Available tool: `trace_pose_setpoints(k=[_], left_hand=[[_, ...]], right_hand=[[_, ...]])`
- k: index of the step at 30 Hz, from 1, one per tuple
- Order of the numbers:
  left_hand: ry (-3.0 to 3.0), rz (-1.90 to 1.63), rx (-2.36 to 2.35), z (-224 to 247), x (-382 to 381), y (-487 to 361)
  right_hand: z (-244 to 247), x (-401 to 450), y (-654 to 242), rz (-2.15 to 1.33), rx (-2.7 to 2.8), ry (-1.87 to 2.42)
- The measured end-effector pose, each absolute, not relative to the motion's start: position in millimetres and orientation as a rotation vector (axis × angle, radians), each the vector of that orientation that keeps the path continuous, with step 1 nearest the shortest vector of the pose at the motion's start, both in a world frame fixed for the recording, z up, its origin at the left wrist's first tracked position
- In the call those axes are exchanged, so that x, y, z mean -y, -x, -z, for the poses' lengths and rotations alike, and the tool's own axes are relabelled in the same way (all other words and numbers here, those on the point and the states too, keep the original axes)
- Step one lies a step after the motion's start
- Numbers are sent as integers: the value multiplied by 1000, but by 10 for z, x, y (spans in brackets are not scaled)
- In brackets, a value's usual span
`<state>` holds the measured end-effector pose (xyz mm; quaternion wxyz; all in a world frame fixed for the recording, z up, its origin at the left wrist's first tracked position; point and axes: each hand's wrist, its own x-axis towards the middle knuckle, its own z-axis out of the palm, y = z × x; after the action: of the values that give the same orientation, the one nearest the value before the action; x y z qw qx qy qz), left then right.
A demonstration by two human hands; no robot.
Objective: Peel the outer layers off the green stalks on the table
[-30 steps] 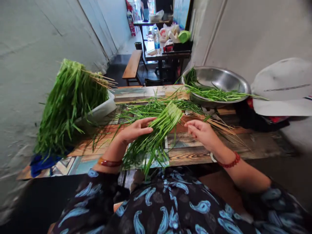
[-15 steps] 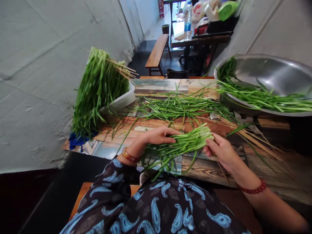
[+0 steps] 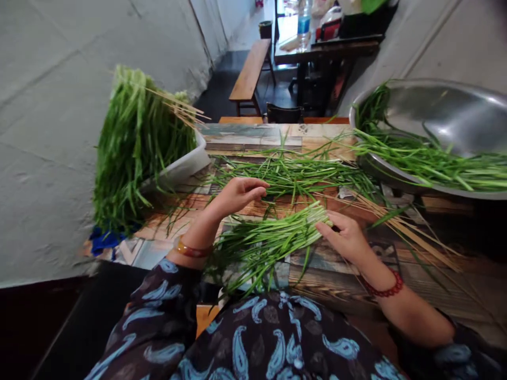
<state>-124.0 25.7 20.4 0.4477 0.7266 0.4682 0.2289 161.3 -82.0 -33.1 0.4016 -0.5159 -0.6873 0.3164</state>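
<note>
A bunch of garlic chives (image 3: pixel 273 232) lies in front of me on the table, pale cut ends to the right and green leaves fanning left toward my body. My right hand (image 3: pixel 344 235) grips the bunch at its pale ends between thumb and fingers; a thin stick shows faintly below that palm. Above the bunch's left part, my left hand (image 3: pixel 242 196) hovers apart from it, fingers stretched forward and nothing visible in them. Just beyond this hand, loose chives (image 3: pixel 293 171) are strewn across the table.
At left, a white plastic tub (image 3: pixel 186 163) holds a tall heap of chives (image 3: pixel 134 142) with thin sticks on top. A steel basin (image 3: pixel 439 100) with more chives stands at right. Bamboo sticks (image 3: pixel 412 232) lie beside my right hand. Beyond are a bench (image 3: pixel 251 68) and another table.
My left hand has let go of the bunch and lifted away, up and to the left. My right hand stays at the pale ends. The view has shifted slightly.
</note>
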Motion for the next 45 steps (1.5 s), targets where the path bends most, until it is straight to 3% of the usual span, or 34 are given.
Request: trace_pose_setpoints(k=[7,13,20,28,33,37,45], left_hand=[[-2415,-478,-917,-209,-532,505],[-2810,-131,-924,-126,-658,420],[-2361,-775,-1440,-104,-1038,590],[-2316,-776,-1302,-84,-942,501],[-2504,-352,-1193,-50,-792,680],[-2571,-208,-1156,58,-735,655],[-2446,-402,-1178,31,-759,669]], right_hand=[[339,862,-1619,-823,1644,1398],[257,894,-1583,-619,1729,1345],[218,948,-1560,-701,1714,1336],[207,943,-1571,-712,1720,1324],[224,952,-1573,-679,1741,1328],[237,947,-1566,-663,1750,1344],[224,939,-1556,-633,1736,1330]])
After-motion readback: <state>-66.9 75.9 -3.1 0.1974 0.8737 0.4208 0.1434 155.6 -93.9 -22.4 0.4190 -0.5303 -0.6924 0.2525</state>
